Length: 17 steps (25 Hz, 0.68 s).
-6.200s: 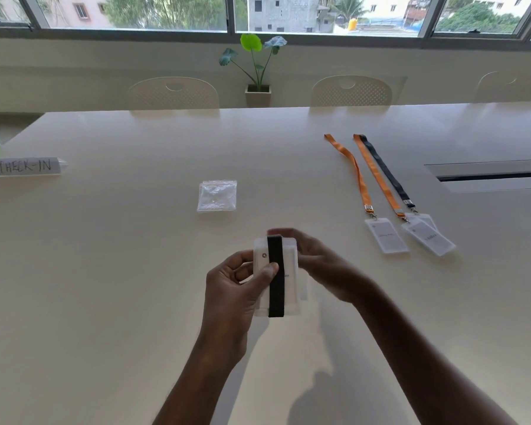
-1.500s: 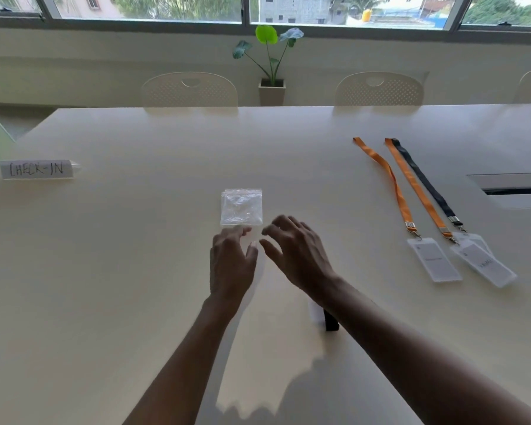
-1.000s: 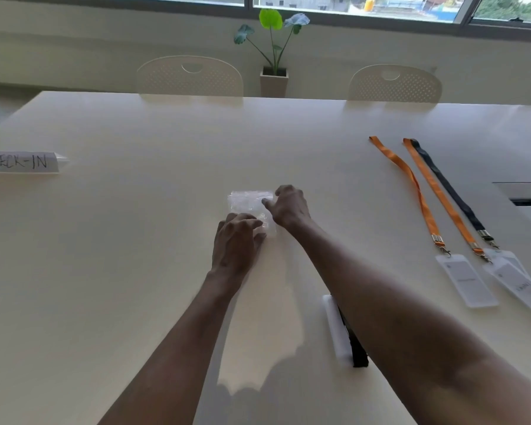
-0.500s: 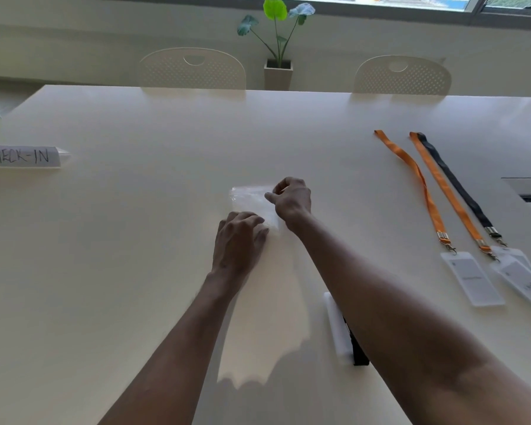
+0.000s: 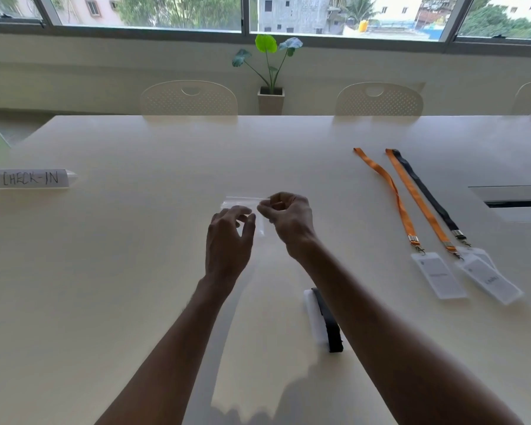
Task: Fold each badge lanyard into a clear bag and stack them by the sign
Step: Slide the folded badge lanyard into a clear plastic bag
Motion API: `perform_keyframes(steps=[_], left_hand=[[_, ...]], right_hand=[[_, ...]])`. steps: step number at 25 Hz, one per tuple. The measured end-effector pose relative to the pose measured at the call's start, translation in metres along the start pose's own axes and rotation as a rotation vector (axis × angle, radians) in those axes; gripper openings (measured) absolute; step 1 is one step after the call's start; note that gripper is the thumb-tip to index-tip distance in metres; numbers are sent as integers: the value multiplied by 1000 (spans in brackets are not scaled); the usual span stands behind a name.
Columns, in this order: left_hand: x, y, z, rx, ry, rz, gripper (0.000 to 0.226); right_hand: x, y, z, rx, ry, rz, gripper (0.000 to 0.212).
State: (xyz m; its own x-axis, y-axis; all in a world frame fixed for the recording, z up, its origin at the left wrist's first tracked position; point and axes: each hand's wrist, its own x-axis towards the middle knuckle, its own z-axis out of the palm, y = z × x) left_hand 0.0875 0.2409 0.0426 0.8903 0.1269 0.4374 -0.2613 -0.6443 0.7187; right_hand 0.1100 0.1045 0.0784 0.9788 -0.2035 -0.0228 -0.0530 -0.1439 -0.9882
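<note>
- Bagging of the first lanyard is, I judge, the step in hand: both hands work at the clear bag [image 5: 239, 203], which lies mid-table, well apart from the sign [image 5: 31, 178] at the far left.
- The right hand [image 5: 287, 217] has its fingers curled in and pinches the bag's upper right edge between thumb and fingertips.
- The left hand [image 5: 229, 240] hovers at the bag's near edge with loosely curled fingers; whether it actually grips the plastic I cannot tell.
- The folded lanyard [image 5: 327, 320], black strap wrapped round its white badge, lies on the table [image 5: 120, 286] close to the person, just beside the right forearm, held by neither hand.
- Next comes, most likely, pulling the bag's mouth open, which needs both layers separated, then fetching the folded lanyard and sliding it in.
- Three loose lanyards [image 5: 417, 200] wait unfolded at the right; nothing sits by the sign yet.
</note>
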Motion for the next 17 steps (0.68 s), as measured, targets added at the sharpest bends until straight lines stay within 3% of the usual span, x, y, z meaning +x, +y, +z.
perform_keyframes(steps=[5,10,14,17], left_hand=[[-40,57,-27,-285,28,-213,23],[-98,100,-45,-808,-120,-495,47],[-138,113,-53,-865,-199,-551,28],[-160,118,-54,-887,-252,-588,17]], right_hand=[[-86,-11,-34,-155,121,-258,10],[-162,16,-69,-434,245,-593,8],[-200,40,-95,-620,305,-806,5],[-221,52,-112,-687,278,-815,5]])
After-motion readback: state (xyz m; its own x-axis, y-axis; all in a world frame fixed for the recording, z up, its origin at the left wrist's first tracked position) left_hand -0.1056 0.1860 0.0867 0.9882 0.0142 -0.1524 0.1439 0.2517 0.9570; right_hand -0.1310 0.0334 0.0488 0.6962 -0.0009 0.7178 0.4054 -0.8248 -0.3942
